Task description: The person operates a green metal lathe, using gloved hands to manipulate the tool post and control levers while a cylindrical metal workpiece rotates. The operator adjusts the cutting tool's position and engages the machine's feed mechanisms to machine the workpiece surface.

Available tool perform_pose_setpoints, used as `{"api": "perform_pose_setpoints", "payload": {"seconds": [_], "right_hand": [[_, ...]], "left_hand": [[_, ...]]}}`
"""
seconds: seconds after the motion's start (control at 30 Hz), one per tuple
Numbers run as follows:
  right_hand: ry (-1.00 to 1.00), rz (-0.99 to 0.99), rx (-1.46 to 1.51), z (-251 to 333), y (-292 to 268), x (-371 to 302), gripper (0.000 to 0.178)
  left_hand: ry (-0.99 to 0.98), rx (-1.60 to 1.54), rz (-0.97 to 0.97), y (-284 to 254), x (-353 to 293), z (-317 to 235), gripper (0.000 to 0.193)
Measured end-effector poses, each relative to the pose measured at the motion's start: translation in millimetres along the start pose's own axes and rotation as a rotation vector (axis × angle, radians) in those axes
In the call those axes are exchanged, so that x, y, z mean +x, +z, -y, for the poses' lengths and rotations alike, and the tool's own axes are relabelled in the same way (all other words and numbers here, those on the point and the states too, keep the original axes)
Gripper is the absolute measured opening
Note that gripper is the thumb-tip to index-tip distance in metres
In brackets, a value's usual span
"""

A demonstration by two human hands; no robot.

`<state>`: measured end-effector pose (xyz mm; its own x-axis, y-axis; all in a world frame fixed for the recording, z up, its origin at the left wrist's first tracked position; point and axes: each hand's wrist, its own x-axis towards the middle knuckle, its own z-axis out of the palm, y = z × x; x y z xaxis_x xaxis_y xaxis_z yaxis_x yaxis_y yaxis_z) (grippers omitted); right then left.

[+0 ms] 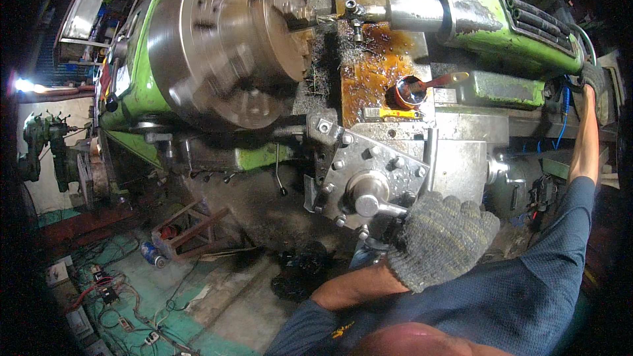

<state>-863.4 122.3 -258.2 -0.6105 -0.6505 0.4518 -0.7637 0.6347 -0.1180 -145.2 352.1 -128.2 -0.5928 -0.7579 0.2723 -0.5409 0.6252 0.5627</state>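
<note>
My left hand [443, 240], in a grey knit glove, is closed with its fingers curled out of sight beside the tool post lever [389, 209]; what it grips is hidden. The lever joins the bolted square tool post [369, 181]. My right arm stretches far to the right, where my gloved right hand [593, 78] is wrapped on the handwheel [610, 89] at the end of the green tailstock [484, 23]. From the tailstock quill [415, 13], a drill bit [328, 19] points toward a round workpiece [280, 26] in the motion-blurred lathe chuck [211, 46].
A can of dark liquid [410, 102] with a brush [445, 81] in it stands on the oily plate [353, 102]. Beside it lies a yellow-handled tool [399, 114]. A metal frame [191, 227], a blue can [153, 254] and cables [132, 296] are on the floor.
</note>
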Motion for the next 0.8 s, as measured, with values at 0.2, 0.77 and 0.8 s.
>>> {"api": "perform_pose_setpoints", "payload": {"seconds": [0.2, 0.77, 0.8], "right_hand": [[-0.042, -0.003, -0.07, -37, -9, 1, 0.039], [-0.004, 0.027, 0.115, 3, -1, -3, 0.044], [-0.004, 0.027, 0.107, 3, -3, -3, 0.044]], "left_hand": [[0.037, -0.031, 0.009, -5, -3, 4, 0.009], [0.024, -0.008, 0.028, -5, 0, 4, 0.008], [0.027, -0.008, 0.03, -6, 0, 4, 0.008]]}}
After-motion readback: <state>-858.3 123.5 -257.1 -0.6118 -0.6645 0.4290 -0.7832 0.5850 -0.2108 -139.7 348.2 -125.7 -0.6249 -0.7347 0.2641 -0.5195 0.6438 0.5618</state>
